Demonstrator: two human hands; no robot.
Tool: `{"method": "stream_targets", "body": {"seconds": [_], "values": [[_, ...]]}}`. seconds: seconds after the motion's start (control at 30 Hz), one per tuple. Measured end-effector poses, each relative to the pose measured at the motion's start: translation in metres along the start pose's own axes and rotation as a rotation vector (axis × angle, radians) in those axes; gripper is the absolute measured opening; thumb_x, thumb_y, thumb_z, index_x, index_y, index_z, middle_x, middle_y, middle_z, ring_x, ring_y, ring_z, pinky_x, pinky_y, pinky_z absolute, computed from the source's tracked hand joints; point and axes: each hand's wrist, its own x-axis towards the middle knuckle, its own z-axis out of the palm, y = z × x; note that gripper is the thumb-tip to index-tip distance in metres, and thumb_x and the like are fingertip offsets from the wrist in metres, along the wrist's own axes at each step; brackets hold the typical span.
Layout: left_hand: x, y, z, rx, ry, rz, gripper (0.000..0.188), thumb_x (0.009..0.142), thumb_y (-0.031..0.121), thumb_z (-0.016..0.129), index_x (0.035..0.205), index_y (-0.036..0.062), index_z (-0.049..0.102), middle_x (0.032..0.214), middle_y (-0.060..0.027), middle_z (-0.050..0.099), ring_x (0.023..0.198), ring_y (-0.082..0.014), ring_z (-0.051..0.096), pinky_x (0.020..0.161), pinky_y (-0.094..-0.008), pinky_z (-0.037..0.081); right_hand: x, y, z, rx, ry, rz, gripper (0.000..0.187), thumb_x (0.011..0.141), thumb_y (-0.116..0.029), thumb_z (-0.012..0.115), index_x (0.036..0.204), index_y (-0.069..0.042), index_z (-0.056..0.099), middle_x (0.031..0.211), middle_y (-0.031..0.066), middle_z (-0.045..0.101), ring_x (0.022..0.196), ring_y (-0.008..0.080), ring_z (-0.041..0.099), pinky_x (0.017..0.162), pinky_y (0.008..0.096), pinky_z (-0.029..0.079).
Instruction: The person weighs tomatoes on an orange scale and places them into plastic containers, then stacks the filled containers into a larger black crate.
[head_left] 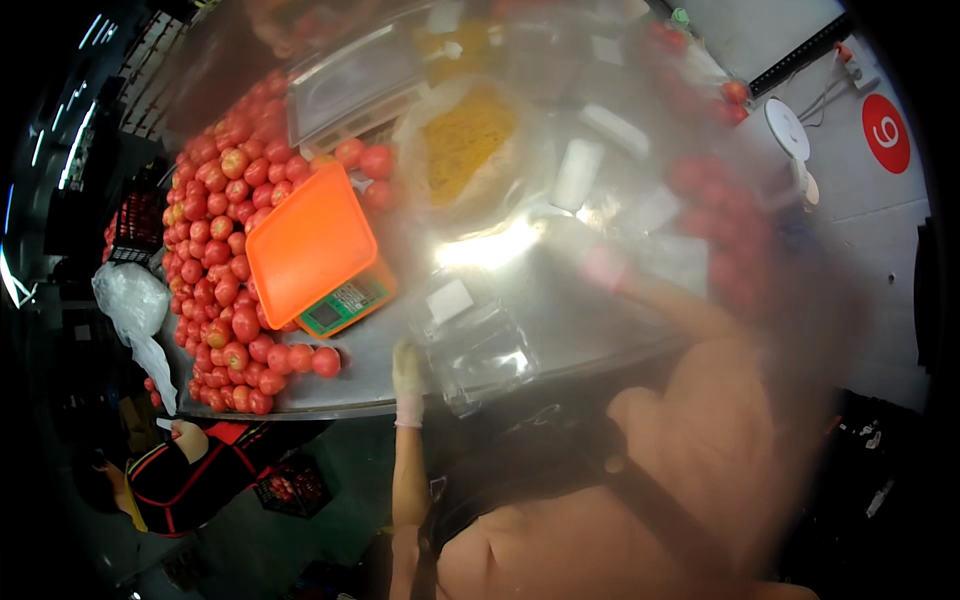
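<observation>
My left hand (407,372), in a pale glove, rests at the table's front edge beside a clear plastic tray (485,350). Its fingers look stretched forward with nothing visible in them; contact with the tray is unclear. Haze covers the right side of the view. There my right hand (578,252), also gloved, reaches over the metal table (390,375) near a bright reflection, its fingers too smeared to read. A white square (450,301) lies at the tray's far edge. Left of the tray stands an orange-topped scale (313,243) with a green display panel.
Many tomatoes (215,255) pile up on the left. Beyond the scale is a clear-lidded container (355,85); a bag of yellow material (468,145) and white packs (577,173) lie farther back. More tomatoes (735,230) blur at right. Another person (190,475) is at lower left.
</observation>
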Motion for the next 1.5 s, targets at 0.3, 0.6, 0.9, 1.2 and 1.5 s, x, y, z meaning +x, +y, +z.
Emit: {"method": "stream_targets", "body": {"seconds": [0.3, 0.6, 0.9, 1.2, 1.5], "values": [[0.019, -0.019, 0.048, 0.512, 0.027, 0.356, 0.063, 0.082, 0.005, 0.061, 0.137, -0.0008, 0.032, 0.12, -0.0161, 0.051, 0.095, -0.0174, 0.056, 0.08, -0.0272, 0.048, 0.033, 0.138, 0.065, -0.2, 0.057, 0.634, 0.023, 0.082, -0.027, 0.057, 0.089, -0.007, 0.063, 0.093, 0.0146, 0.062, 0.083, 0.0326, 0.063, 0.071, 0.0423, 0.051], [0.016, -0.02, 0.035, 0.704, 0.091, 0.515, 0.066, 0.08, 0.013, 0.067, 0.137, 0.0013, 0.036, 0.119, -0.0167, 0.051, 0.093, -0.021, 0.057, 0.08, -0.0324, 0.048, 0.027, 0.156, 0.068, -0.029, 0.307, 0.6, 0.02, 0.08, -0.025, 0.055, 0.079, -0.01, 0.068, 0.082, 0.0142, 0.066, 0.08, 0.0317, 0.063, 0.073, 0.041, 0.049], [0.006, -0.019, 0.022, 0.774, 0.144, 0.567, 0.06, 0.077, 0.014, 0.069, 0.13, -0.0004, 0.042, 0.116, -0.0156, 0.051, 0.088, -0.0221, 0.057, 0.077, -0.035, 0.049, 0.038, 0.143, 0.011, 0.45, 0.667, 0.603, 0.014, 0.077, -0.016, 0.06, 0.083, -0.006, 0.069, 0.071, 0.0095, 0.066, 0.064, 0.0159, 0.063, 0.062, 0.0286, 0.049], [0.013, 0.011, 0.05, 0.927, 0.131, 0.765, 0.049, 0.079, 0.01, 0.064, 0.124, -0.0006, 0.048, 0.116, -0.0149, 0.051, 0.092, -0.0241, 0.056, 0.077, -0.0324, 0.048, 0.031, 0.126, -0.021, 0.77, 0.758, 0.613, 0.014, 0.078, -0.01, 0.06, 0.084, 0.001, 0.066, 0.073, 0.0044, 0.065, 0.061, 0.0095, 0.059, 0.058, 0.0237, 0.048], [0.054, 0.048, 0.117, 0.43, -0.332, 0.567, 0.031, 0.087, 0.01, 0.061, 0.114, -0.0031, 0.055, 0.106, -0.0098, 0.06, 0.092, -0.0151, 0.058, 0.077, -0.0277, 0.048, 0.032, 0.083, -0.018, 0.32, 0.715, 0.334, 0.012, 0.08, -0.014, 0.059, 0.084, -0.005, 0.066, 0.081, 0.0107, 0.064, 0.071, 0.0224, 0.063, 0.065, 0.0324, 0.049]]}}
